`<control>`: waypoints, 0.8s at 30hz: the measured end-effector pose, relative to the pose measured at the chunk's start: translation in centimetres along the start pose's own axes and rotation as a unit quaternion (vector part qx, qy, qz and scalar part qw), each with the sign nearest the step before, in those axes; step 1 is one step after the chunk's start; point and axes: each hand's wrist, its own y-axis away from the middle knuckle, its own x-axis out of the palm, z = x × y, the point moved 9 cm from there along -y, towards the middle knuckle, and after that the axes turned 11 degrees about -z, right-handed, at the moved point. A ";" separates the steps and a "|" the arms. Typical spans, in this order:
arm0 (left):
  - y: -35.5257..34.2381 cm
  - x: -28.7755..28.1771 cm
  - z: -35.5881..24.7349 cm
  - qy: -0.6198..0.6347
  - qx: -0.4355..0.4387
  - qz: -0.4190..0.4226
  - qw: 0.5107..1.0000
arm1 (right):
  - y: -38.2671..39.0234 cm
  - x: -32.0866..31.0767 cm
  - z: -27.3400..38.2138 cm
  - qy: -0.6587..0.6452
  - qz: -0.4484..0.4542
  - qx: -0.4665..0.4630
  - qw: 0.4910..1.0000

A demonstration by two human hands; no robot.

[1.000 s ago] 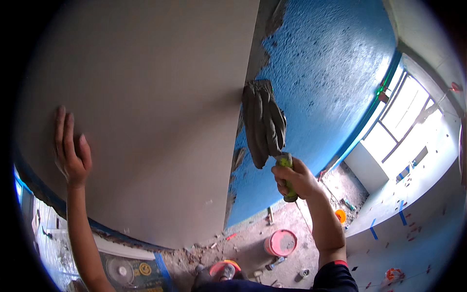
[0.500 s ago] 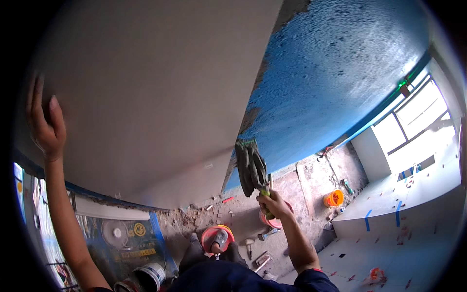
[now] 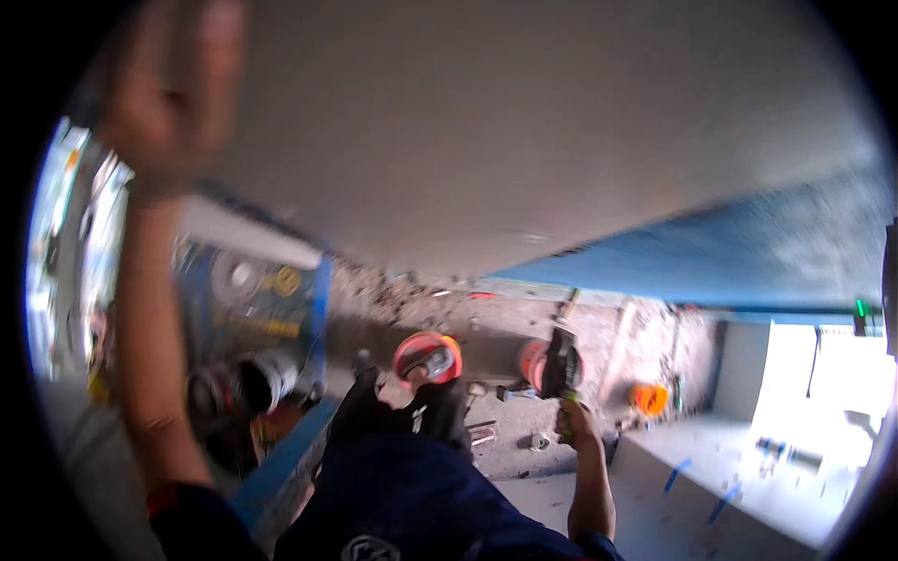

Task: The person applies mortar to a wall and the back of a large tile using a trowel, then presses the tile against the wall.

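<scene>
My left hand [image 3: 173, 107] is raised at the upper left, smeared by motion, its fingers stretched out over the large smooth grey panel [image 3: 468, 122]. Whether the palm touches the panel, I cannot tell. Low on the right, my right hand [image 3: 577, 423] is closed round the green handle of a trowel. The trowel's dark blade [image 3: 560, 360] points away from me, over a pink bucket [image 3: 533, 363] on the floor. Blur hides how much grey mortar is on the blade. Beyond the panel's edge runs a blue-coated wall [image 3: 655, 252].
Another pink bucket [image 3: 428, 351] overlaps my foot in view. An orange bucket [image 3: 648, 399] stands at the right, near a pale boxed ledge [image 3: 711, 458] with blue tape. Rubble [image 3: 383, 290] lies along the panel's foot. White pails [image 3: 267, 379] stand at the lower left.
My view has swung, so the panel lies flatter across it. The trowel has come down from the panel's edge to over the pink bucket. My left hand appears higher and more blurred.
</scene>
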 end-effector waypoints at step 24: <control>65.8 -58.0 -28.1 -0.513 -0.703 -0.101 0.483 | 14.9 80.8 -33.6 0.488 0.552 0.080 0.671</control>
